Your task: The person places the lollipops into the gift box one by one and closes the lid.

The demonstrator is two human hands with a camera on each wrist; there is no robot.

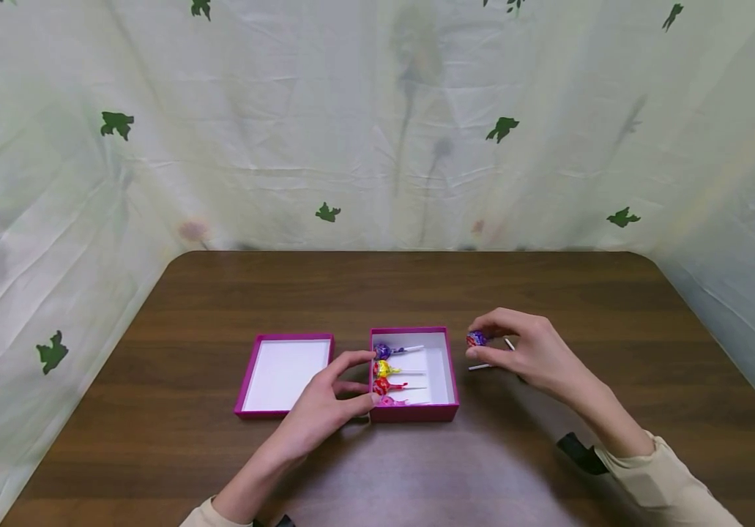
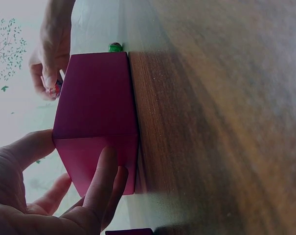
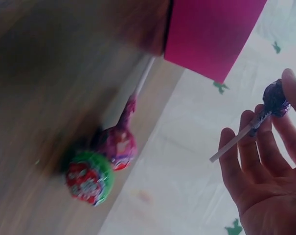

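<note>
In my right hand [image 1: 525, 344], thumb and fingers pinch a purple-wrapped lollipop [image 1: 476, 338] by its head, right of the magenta box [image 1: 414, 414]. Its white stick shows in the right wrist view. Along the box's left side, my left hand [image 1: 324, 402] rests its fingertips on the wall and top edge, its thumb at the front corner. Several lollipops lie in a column inside, sticks pointing right: purple [image 1: 383, 352], yellow [image 1: 384, 369], red [image 1: 382, 386] and pink [image 1: 390, 401]. A green-and-red lollipop [image 3: 90, 177] and a pink-purple one [image 3: 117, 146] lie on the table beneath my right hand.
Left of the box lies a magenta lid [image 1: 285, 375], white inside face up. Both stand on a brown wooden table [image 1: 272, 293]. A pale curtain [image 1: 324, 146] with green leaf shapes surrounds the table's back and sides.
</note>
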